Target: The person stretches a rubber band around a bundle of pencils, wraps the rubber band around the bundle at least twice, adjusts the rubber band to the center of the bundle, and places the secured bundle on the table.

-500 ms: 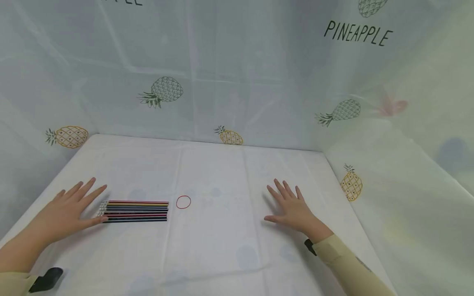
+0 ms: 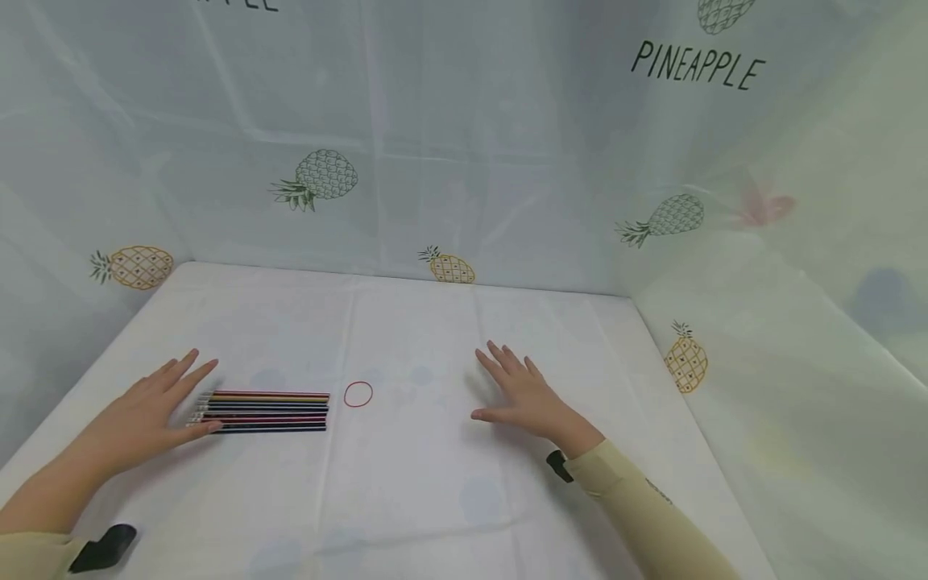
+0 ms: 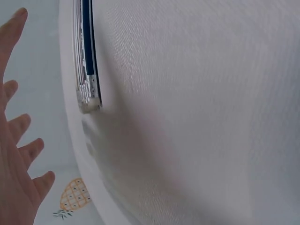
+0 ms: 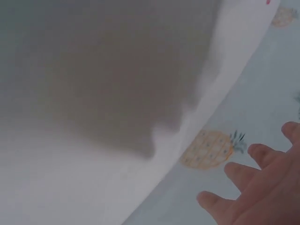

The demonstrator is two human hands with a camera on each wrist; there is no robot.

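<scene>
Smooth pencils [image 2: 268,412] on a matt, grainy tablecloth [image 2: 406,475]
I see shiny metal ends [image 3: 92,86] on the pencils, a faint plastic-like sheen on the curtain [image 2: 471,121], matt cloth in my sleeve [image 2: 645,507].

Soft light across the table [image 2: 406,483]; the right hand [image 2: 532,403] throws a broad shadow [image 4: 126,84], its wrist view seemingly blurred.

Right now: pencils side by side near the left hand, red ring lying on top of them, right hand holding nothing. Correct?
Not the ring: the head view shows the red ring on the white surface, apart from the pencils, toward the right hand. The rest stands: pencils side by side near the left hand, right hand holding nothing.
</scene>
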